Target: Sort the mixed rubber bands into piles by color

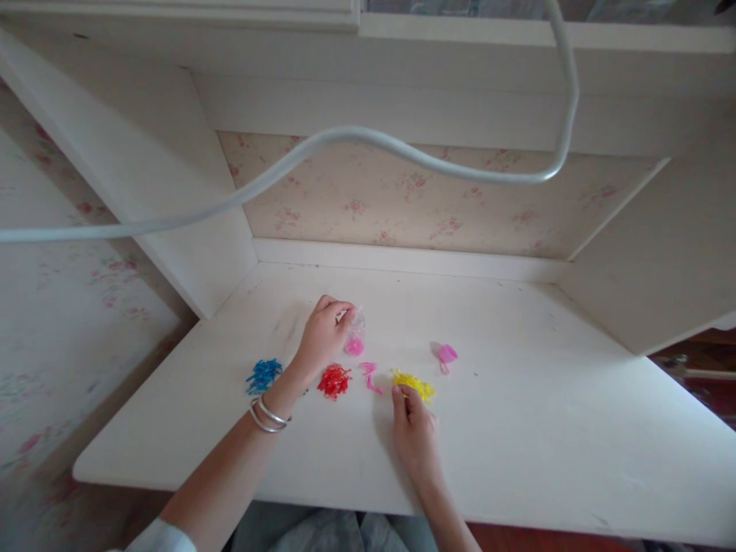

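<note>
My left hand (325, 333) is closed on the top of a small clear plastic bottle (359, 322), with a clump of pink bands (355, 347) inside at its bottom. Close to the front edge of the yellow pile, my right hand (417, 437) is pinched shut, and a thin pink strand shows at its fingertips. A few loose pink bands (369, 374) lie on the white desktop between the hands. The pile of small yellow bands (415, 383) is partly hidden behind my right fingers. Below the bottle sits a heap of red bands (334, 381).
Left of my left wrist is a pile of blue bands (264, 376). A pink cap with a loop (447, 353) lies on the desk (540, 429) to the right. White side panels flank the desk, and a white cable (356, 135) crosses the view above.
</note>
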Tool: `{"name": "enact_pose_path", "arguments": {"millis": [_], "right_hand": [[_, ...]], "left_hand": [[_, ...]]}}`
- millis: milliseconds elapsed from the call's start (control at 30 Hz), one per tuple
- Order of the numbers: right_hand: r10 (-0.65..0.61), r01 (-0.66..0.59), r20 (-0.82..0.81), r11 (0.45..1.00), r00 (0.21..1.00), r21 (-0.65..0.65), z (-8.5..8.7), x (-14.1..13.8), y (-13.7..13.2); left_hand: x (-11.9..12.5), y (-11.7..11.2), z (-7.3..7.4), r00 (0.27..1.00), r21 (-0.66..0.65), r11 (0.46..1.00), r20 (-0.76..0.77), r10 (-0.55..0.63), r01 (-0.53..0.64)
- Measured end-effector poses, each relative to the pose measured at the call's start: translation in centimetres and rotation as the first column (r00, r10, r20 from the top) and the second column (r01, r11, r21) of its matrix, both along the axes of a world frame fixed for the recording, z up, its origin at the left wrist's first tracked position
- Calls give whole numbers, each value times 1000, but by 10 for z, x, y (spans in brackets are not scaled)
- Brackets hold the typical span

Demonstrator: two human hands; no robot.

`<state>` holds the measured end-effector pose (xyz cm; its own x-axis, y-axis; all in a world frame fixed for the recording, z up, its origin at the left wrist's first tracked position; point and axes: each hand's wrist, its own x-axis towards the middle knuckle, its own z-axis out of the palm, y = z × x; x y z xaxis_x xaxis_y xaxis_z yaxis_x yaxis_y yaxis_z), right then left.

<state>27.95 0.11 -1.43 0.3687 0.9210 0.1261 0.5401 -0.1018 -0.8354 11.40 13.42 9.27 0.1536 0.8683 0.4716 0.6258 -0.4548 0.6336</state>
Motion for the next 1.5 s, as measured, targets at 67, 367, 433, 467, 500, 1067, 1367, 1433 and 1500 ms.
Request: {"name": "enact_pose_path", "arguments": {"millis": [67,367,433,467,500,1067,1367,1433,1500], "right_hand": [[9,-9,-4,1000,1000,6,1,0,0],[9,-10,-33,1000,999,-26,1,0,1],[6,-6,-23,1000,1000,-20,1,0,1],[3,-3,-18,1000,1000,-16,1,0,1],[1,-1,-14,1000,1000,-13,1,0,1],[-7,12,-230,1000,973,19,25,-2,12],[37,-47,64,986,997,162,102,-24,81],[52,-84,187,983,981,165,108,-26,92],[56,-108,298,981,953,160,109,-28,100]], "left_hand": [[1,-1,-3,1000,-20,1000,0,0,0],[-1,0,-9,1000,-39,999,17,-9,10],[-2,-2,-7,999,-33,999,39,-4,5],[-2,-5,-6,998,-28,1000,58,2,-1],[-3,-9,-4,997,-25,1000,80,7,-5],[-33,-143,-82,983,-374,924,181,-18,85],[-37,-143,-82,976,-382,918,217,-23,106],[-38,-144,-85,973,-385,916,231,-26,116],[-39,-143,-86,971,-393,910,235,-37,130]]}}
